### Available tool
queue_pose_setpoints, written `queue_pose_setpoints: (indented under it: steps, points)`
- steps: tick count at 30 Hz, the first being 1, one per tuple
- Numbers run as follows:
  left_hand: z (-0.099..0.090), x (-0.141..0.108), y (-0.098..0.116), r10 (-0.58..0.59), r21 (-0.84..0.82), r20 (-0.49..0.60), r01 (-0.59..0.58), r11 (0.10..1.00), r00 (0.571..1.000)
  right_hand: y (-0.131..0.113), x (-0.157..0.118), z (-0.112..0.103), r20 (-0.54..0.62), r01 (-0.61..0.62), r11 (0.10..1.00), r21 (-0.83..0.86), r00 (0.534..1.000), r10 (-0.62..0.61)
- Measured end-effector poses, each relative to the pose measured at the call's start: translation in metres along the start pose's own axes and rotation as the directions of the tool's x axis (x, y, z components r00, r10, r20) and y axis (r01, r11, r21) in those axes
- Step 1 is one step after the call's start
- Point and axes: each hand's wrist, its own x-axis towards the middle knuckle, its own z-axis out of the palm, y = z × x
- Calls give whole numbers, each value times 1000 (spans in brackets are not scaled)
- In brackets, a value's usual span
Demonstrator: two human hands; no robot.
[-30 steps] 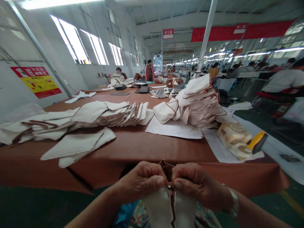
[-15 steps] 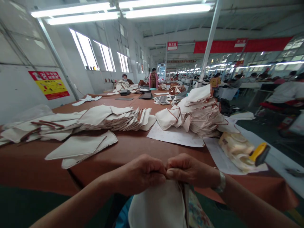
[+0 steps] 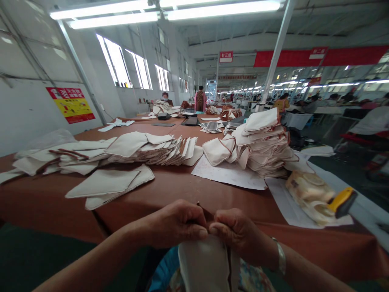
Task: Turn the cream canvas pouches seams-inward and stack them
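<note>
**Signs Ahead of Me**

Straight ahead, a small red-and-white hanging sign [image 3: 226, 56] reads 针三组. A white panel [image 3: 318, 52] on the long red banner [image 3: 285, 59] reads 针二组. The red-and-yellow wall poster [image 3: 70, 105] is too small for me to read.

1. We count 2 hands: left hand [image 3: 178, 225], right hand [image 3: 234, 234].
2. We count 1 canvas piece [image 3: 203, 263] between them.
3. We count 4 canvas stacks [image 3: 146, 150] on the near half of the surface [image 3: 170, 190].
4. We count 2 paper sheets [image 3: 227, 174].
5. We count 1 yellow-handled tool [image 3: 343, 202].
6. We count 1 bracelet [image 3: 282, 256].
</note>
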Motion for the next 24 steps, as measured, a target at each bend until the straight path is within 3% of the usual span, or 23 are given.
queue_pose_setpoints:
  steps: [3,5,7,10,14,19,24]
  points:
    - [-6,-2,-13,-59,-39,55,61,997,997,1,-1,3,-102,36,990,-140,993,-50]
    - [-8,-3,-19,-44,-53,23,45,998,999,6,-2,2,-142,15,994,-105,989,-30]
    - [-7,-5,-21,-21,-82,-9,21,996,1000,10,-4,-1,-87,-38,996,82,995,45]
    - [-5,-9,-19,-45,-62,-13,44,997,999,13,-9,-11,69,-174,925,338,985,160]
    - [-6,-13,-17,-83,-13,-3,83,997,997,17,-15,-25,219,-287,873,394,952,214]
    - [-16,-20,-20,-98,42,12,97,994,995,16,-17,-30,250,-203,900,385,962,110]
    - [-32,-31,-30,-174,113,47,168,979,984,9,-24,-33,146,-78,990,120,987,60]
